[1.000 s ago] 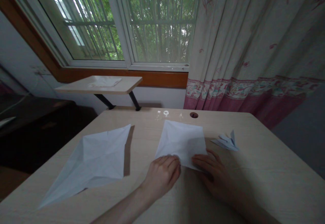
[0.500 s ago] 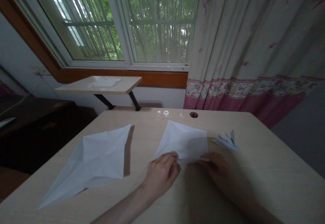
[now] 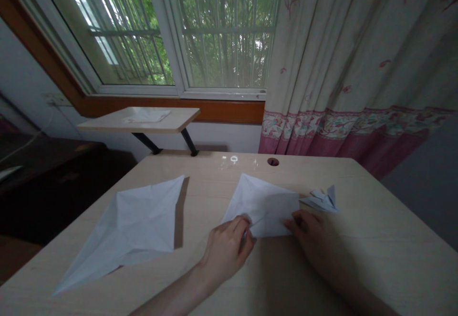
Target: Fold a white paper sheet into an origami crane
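Note:
A white sheet of paper point(image 3: 265, 201) lies on the light wooden table point(image 3: 375, 239), partly folded and turned at an angle. My left hand point(image 3: 227, 247) has its fingers curled, pinching the sheet's near left corner. My right hand point(image 3: 315, 237) presses on the sheet's near right corner with bent fingers. A small folded paper figure point(image 3: 322, 199) sits just right of the sheet, a little beyond my right hand.
A large creased white sheet point(image 3: 132, 225) is spread on the table's left half. A cable hole point(image 3: 273, 162) is near the far edge. A raised small shelf point(image 3: 143, 120) stands behind, under the window. A curtain point(image 3: 358, 68) hangs at the right.
The sheet has been turned clockwise and its near edge folded up, so it looks shorter. Both hands shifted slightly away from me with it, the right hand moving to the right corner.

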{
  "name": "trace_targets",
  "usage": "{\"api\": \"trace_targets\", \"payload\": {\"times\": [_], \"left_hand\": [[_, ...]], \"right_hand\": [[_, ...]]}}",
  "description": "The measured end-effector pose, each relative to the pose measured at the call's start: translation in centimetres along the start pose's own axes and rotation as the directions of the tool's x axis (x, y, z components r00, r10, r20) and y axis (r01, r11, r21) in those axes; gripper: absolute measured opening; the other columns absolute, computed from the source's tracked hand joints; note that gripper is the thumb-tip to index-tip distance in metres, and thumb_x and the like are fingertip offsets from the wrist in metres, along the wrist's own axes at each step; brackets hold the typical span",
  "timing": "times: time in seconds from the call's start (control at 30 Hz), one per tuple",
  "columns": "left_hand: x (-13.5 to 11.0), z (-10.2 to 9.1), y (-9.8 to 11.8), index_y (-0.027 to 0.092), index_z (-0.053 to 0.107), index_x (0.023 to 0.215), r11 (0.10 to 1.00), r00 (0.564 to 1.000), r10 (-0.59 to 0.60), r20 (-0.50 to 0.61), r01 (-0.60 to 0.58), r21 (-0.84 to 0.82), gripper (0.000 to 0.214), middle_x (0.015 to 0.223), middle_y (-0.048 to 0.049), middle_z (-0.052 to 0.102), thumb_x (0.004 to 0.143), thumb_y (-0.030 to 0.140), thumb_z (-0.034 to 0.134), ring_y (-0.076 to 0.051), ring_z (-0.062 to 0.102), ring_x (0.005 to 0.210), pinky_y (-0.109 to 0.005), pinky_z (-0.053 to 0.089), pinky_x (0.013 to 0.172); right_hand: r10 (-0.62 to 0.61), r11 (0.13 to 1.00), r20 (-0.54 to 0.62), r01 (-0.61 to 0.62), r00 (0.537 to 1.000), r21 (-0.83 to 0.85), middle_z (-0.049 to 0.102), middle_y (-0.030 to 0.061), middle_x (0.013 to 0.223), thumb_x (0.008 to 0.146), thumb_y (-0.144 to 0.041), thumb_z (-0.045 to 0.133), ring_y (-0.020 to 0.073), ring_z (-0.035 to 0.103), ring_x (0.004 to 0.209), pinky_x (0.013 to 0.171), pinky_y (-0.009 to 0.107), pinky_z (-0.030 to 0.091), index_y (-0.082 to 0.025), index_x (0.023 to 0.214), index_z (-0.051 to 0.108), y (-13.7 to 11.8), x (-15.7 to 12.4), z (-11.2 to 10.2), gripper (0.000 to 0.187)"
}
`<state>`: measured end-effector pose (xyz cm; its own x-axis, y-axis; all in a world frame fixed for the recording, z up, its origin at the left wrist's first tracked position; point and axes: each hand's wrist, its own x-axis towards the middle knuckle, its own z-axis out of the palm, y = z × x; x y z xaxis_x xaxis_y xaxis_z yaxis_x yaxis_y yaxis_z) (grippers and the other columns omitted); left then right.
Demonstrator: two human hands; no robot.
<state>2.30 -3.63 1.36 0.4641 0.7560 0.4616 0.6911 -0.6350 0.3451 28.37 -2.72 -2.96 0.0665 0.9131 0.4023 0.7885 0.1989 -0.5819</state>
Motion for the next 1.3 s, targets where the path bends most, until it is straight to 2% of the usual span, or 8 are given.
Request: {"api": "trace_targets", "payload": {"times": [0.13, 0.3, 0.43, 0.63, 0.83, 0.97, 1.17, 1.3], "left_hand": [[0.1, -0.2, -0.1, 0.02, 0.056, 0.093, 0.999, 1.0, 0.02, 0.009, -0.02, -0.031, 0.013, 0.091, -0.0055, 0.071, 0.092, 0.017, 0.044, -0.02, 0.072, 0.078, -0.032, 0.06, 0.068], [0.4, -0.3, -0.5, 0.02, 0.057, 0.092, 0.998, 0.998, 0.036, -0.05, -0.039, -0.051, 0.007, 0.099, -0.0057, 0.072, 0.096, 0.022, 0.051, -0.024, 0.07, 0.093, -0.047, 0.054, 0.091], [0.6, -0.2, -0.8, 0.021, 0.057, 0.094, 0.997, 1.0, 0.026, 0.0, -0.026, -0.069, 0.008, 0.101, -0.0035, 0.072, 0.099, 0.023, 0.051, -0.021, 0.071, 0.095, -0.051, 0.044, 0.104], [0.5, 0.1, -1.0, 0.021, 0.056, 0.111, 1.0, 0.999, -0.001, 0.034, 0.001, 0.001, 0.011, 0.107, -0.0022, 0.073, 0.1, 0.025, 0.057, -0.022, 0.07, 0.1, -0.051, 0.041, 0.107], [0.4, 0.4, -0.9, 0.019, 0.055, 0.116, 0.998, 0.997, -0.035, 0.07, 0.032, 0.047, 0.024, 0.111, -0.0061, 0.072, 0.094, 0.02, 0.065, -0.025, 0.069, 0.103, -0.051, 0.045, 0.104], [0.4, 0.5, -0.9, 0.018, 0.056, 0.116, 0.994, 0.992, -0.069, 0.103, 0.06, 0.086, 0.028, 0.109, -0.008, 0.072, 0.091, 0.019, 0.07, -0.029, 0.067, 0.102, -0.05, 0.052, 0.095], [0.4, 0.8, -1.0, 0.016, 0.053, 0.125, 0.993, 0.989, -0.09, 0.12, 0.081, 0.08, 0.038, 0.116, -0.0104, 0.07, 0.091, 0.018, 0.069, -0.03, 0.065, 0.106, -0.05, 0.054, 0.094], [0.4, 1.0, -1.3, 0.016, 0.051, 0.129, 0.997, 0.988, -0.068, 0.141, 0.062, 0.049, 0.04, 0.124, -0.0107, 0.068, 0.092, 0.016, 0.066, -0.029, 0.064, 0.114, -0.051, 0.051, 0.102]], "right_hand": [[-0.01, 1.0, 0.003, 0.01, 1.0, 0.007, 0.071, 0.0064, 0.08, 0.096, -0.052, 0.052, 0.0302, 0.067, 0.079, 0.073, 0.048, 0.054, -0.027, 0.079, 0.066, 0.0, 0.1, 0.1, 0.032], [0.002, 0.998, 0.003, -0.002, 1.0, 0.062, 0.072, 0.0077, 0.086, 0.097, -0.049, 0.051, 0.0315, 0.067, 0.085, 0.079, 0.052, 0.054, -0.027, 0.089, 0.066, -0.2, 0.0, -0.2, 0.028], [0.023, 0.998, -0.038, -0.021, 0.999, 0.061, 0.072, 0.0101, 0.096, 0.096, -0.047, 0.052, 0.0325, 0.066, 0.095, 0.082, 0.052, 0.054, -0.025, 0.101, 0.065, -0.3, -0.1, -0.3, 0.026], [-0.128, 0.992, -0.139, 0.13, 0.982, 0.002, 0.066, 0.0117, 0.112, 0.098, -0.042, 0.047, 0.0315, 0.062, 0.106, 0.09, 0.054, 0.05, -0.022, 0.113, 0.058, -0.5, -0.3, -0.2, 0.027], [-0.342, 0.94, -0.177, 0.335, 0.923, -0.069, 0.054, 0.013, 0.128, 0.099, -0.028, 0.05, 0.0302, 0.052, 0.119, 0.098, 0.052, 0.046, -0.023, 0.125, 0.051, -1.7, -1.0, -0.7, 0.026], [-0.481, 0.875, -0.19, 0.459, 0.856, -0.152, 0.054, 0.0119, 0.125, 0.096, -0.014, 0.048, 0.0279, 0.052, 0.117, 0.097, 0.047, 0.045, -0.024, 0.122, 0.053, -2.4, -1.3, -1.3, 0.028], [-0.687, 0.717, -0.029, 0.673, 0.726, -0.181, 0.068, 0.0044, 0.114, 0.094, -0.009, 0.045, 0.0238, 0.057, 0.11, 0.097, 0.042, 0.043, -0.027, 0.115, 0.063, -2.3, -1.5, -1.5, 0.033], [-0.709, 0.683, 0.095, 0.715, 0.698, -0.15, 0.072, 0.0024, 0.118, 0.092, -0.007, 0.045, 0.0245, 0.061, 0.107, 0.095, 0.042, 0.045, -0.027, 0.118, 0.065, -2.3, -1.7, -1.4, 0.039]]}}
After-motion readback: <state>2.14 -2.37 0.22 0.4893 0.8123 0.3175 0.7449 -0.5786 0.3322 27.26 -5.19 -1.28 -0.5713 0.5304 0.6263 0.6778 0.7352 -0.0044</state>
